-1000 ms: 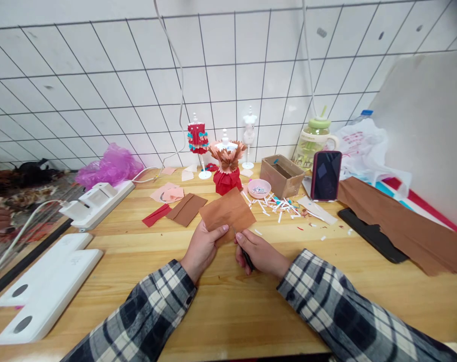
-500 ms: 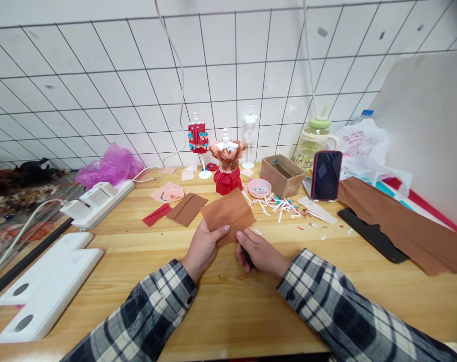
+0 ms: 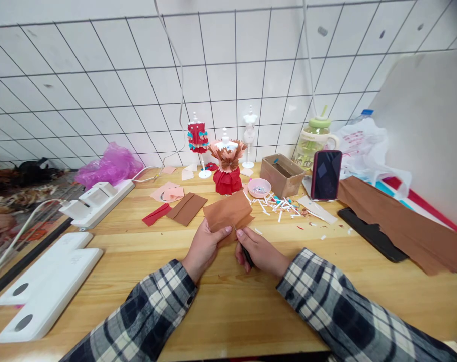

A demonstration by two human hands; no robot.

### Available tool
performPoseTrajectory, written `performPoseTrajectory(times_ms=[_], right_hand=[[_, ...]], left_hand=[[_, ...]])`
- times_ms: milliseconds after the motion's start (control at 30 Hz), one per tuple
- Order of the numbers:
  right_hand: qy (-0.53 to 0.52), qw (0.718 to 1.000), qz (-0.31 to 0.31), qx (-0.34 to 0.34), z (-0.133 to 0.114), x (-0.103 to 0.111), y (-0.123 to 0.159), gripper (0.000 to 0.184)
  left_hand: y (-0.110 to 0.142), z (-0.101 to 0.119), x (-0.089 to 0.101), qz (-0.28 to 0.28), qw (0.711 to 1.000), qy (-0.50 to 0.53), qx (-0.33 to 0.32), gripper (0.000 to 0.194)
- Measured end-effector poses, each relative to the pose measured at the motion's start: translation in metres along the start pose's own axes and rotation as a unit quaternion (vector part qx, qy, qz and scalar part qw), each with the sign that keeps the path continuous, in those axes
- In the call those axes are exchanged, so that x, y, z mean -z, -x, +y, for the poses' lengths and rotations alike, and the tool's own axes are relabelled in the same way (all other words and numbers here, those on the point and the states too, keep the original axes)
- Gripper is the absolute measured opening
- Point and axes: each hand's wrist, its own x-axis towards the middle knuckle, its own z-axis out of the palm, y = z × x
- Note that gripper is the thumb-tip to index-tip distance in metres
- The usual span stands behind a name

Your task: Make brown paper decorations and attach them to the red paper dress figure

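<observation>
A thin brown sheet of crepe-like paper [image 3: 228, 207] is pinched at its near edge by my left hand [image 3: 206, 246], thumb on top. Close beside it, my right hand [image 3: 260, 251] is closed round a slim black-handled tool [image 3: 247, 257]. Its thin tip meets the paper between my two thumbs; my fingers hide most of it, so its kind is unclear. Just beyond the paper stands a small white dress form wearing a red skirt [image 3: 227, 181] and a pleated brown and pink paper top [image 3: 228, 157]. A folded brown paper piece [image 3: 186, 208] lies left of the sheet.
Behind stand a dress form in red [image 3: 197, 138] and a bare one [image 3: 249, 133]. Rightward are a pink dish [image 3: 259, 188], white paper strips [image 3: 279, 207], a cardboard box [image 3: 285, 176], a phone [image 3: 326, 176] and a jug [image 3: 315, 143]. A power strip [image 3: 107, 203] lies left.
The brown paper has shifted and turned slightly, and its right side now shows two offset edges. My left hand has edged slightly right; my right hand stays nearly in place.
</observation>
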Motion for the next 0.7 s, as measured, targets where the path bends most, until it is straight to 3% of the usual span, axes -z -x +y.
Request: performPoseTrajectory(times_ms=[433,567,700], right_hand=[[0.024,0.999,0.018,0.01,0.0016,0.0005,-0.0019,0.033],[0.044,0.999,0.013,0.012,0.0033,0.0012,-0.0014,0.037],[0.022,1.0,0.0,0.003,0.0047,0.0009,-0.0013,0.038]], left_hand=[[0.0012,0.0019,-0.0007,-0.008,1.0,-0.003,0.001,0.056],[0.0011,0.0045,-0.0012,0.015,1.0,0.019,0.006,0.045],[-0.0013,0.0021,0.0019,0.036,0.999,0.011,0.011,0.052]])
